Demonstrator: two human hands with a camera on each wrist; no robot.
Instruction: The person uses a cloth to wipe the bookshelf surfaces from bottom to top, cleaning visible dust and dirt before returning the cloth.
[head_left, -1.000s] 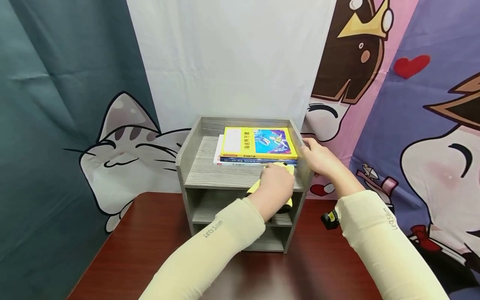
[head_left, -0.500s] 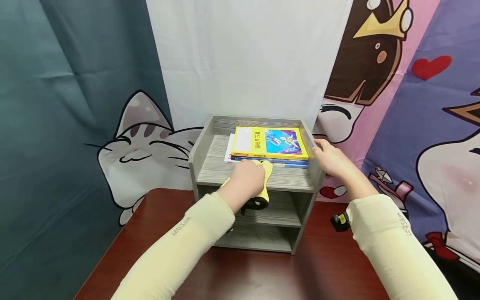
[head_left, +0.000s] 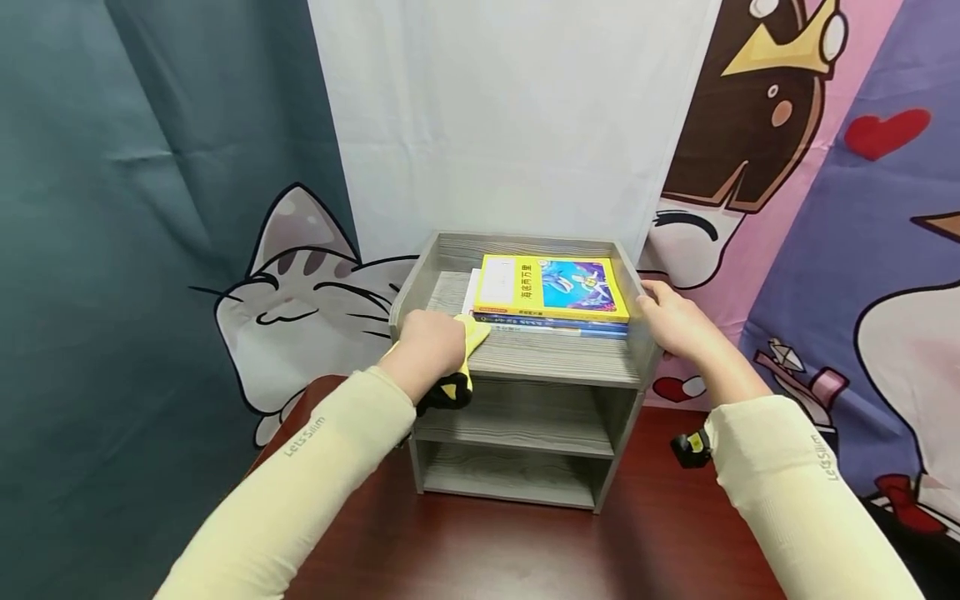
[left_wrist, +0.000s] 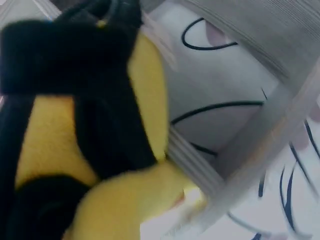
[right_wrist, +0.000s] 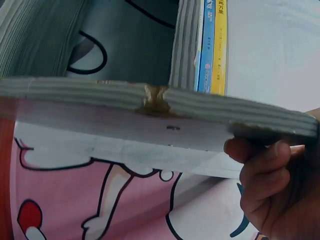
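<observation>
In the head view my left hand (head_left: 431, 346) grips a soft yellow-and-black fabric thing (head_left: 468, 337) at the left front of the grey shelf unit's top board. Its yellow pile and broad black bands fill much of the left wrist view, close to the unit's side panel; its exact kind cannot be told. My right hand (head_left: 678, 323) holds the top of the right side panel (right_wrist: 210, 112), fingers curled on its outer face in the right wrist view. Behind the left hand, on the same board, lies a stack of books with a yellow book (head_left: 551, 287) uppermost.
The grey shelf unit (head_left: 555, 371) has two lower shelves and stands on a dark red glossy table (head_left: 487, 550). Behind hang a white curtain (head_left: 510, 125) and printed cartoon cloths. A small black device (head_left: 692, 448) sits below the right wrist.
My left hand has carried the yellow-and-black fabric thing leftward along the unit's top front. The right hand keeps its grip on the side panel. The head view has shifted slightly left.
</observation>
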